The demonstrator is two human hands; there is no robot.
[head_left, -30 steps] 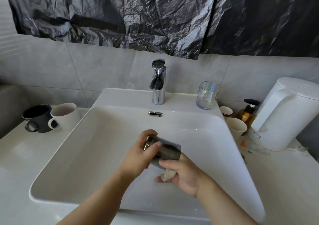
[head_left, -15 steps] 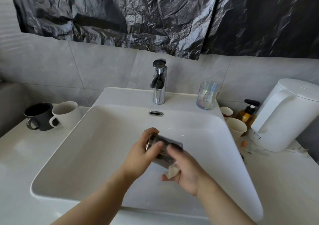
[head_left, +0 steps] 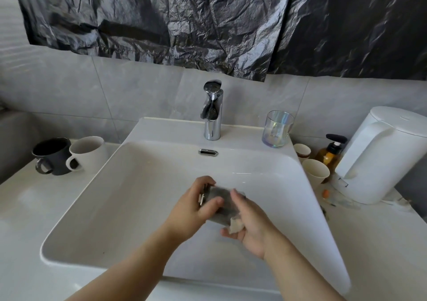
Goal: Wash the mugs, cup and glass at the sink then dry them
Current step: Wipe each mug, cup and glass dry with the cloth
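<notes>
Both busy: left hand [head_left: 191, 210] grips cup [head_left: 221, 202]; right hand [head_left: 251, 226], cloth [head_left: 235, 225], slid higher.

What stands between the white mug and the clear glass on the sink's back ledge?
The chrome faucet, on the sink's back ledge, stands between the white mug and the clear glass; the head view shows it.

The right hand [head_left: 250, 224] slides its fingers [head_left: 235, 195] up over the dark cup [head_left: 221, 205], dragging the pale cloth [head_left: 235, 225] along its side.
</notes>
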